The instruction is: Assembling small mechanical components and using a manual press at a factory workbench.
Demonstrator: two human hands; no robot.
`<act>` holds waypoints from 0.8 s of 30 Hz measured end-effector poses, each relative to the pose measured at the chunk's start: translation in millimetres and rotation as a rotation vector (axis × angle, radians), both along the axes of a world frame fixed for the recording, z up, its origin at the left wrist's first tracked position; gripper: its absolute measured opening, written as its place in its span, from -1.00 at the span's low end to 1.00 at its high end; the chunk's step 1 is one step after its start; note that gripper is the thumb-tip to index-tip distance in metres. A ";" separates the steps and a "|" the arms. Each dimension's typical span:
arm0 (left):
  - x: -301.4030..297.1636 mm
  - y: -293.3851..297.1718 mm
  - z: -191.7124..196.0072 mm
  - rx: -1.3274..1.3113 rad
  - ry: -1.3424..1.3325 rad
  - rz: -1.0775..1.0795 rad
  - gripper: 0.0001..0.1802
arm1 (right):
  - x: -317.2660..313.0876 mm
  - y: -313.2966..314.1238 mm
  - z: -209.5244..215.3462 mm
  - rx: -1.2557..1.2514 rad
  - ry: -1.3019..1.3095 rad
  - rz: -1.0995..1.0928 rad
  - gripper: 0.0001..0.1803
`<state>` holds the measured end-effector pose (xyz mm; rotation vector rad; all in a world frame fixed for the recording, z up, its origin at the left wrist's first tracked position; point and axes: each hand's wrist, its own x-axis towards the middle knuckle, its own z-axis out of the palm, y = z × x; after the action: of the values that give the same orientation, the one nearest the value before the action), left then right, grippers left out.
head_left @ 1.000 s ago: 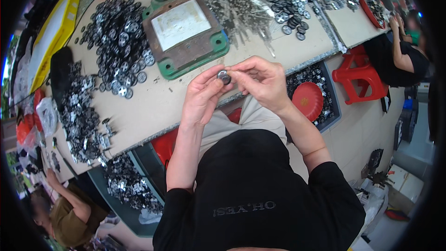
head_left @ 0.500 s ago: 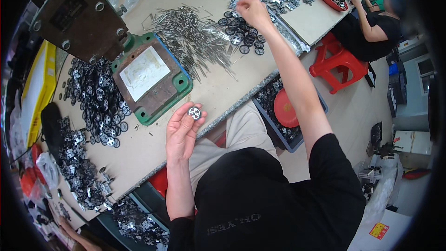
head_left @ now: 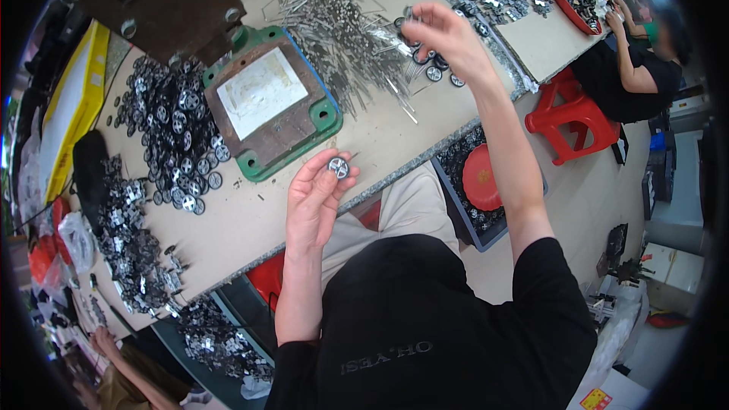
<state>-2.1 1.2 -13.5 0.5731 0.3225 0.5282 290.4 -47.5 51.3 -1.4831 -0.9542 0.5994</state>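
My left hand [head_left: 313, 197] is closed in a pinch on a small black wheel [head_left: 339, 168] with silver spokes, held just above the table's front edge. A thin metal pin pokes out beside it. Farther out to the right, my right hand [head_left: 449, 39] hangs over a small pile of like wheels [head_left: 434, 74]. Its thumb and fingers are curled together, and what looks like a dark wheel shows at the fingertips. The hand hides part of that pile. Left of it, loose thin metal pins [head_left: 342, 53] lie heaped.
A press with a green base [head_left: 250, 167] stands on the table [head_left: 228, 239]. Wheel heaps [head_left: 175, 118] and metal-and-black parts [head_left: 129, 250] lie left of it. Beside my legs is a grey bin [head_left: 486, 241] holding a red dish [head_left: 480, 176]. A co-worker [head_left: 634, 64] sits at the far right.
The whole view has shifted, with the table contents now farther right. My right hand stays by the wheel pile, its fingers bent differently. My left hand still pinches the wheel.
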 end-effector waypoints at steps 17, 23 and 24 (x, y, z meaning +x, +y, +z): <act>3.1 -21.7 16.6 0.284 0.233 0.169 -0.66 | -111.4 -58.7 -12.2 0.063 0.006 0.175 -0.66; 1.3 -21.0 16.5 0.300 0.237 0.194 -0.66 | -115.5 -60.5 -1.6 -0.025 -0.232 0.135 -0.61; 1.6 -21.3 16.3 0.299 0.237 0.194 -0.66 | -114.9 -60.8 -1.7 -0.026 -0.232 0.136 -0.61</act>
<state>-0.5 -20.0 2.8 0.9034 0.5322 0.7038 175.4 -108.3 49.6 -1.5423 -1.2390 0.5458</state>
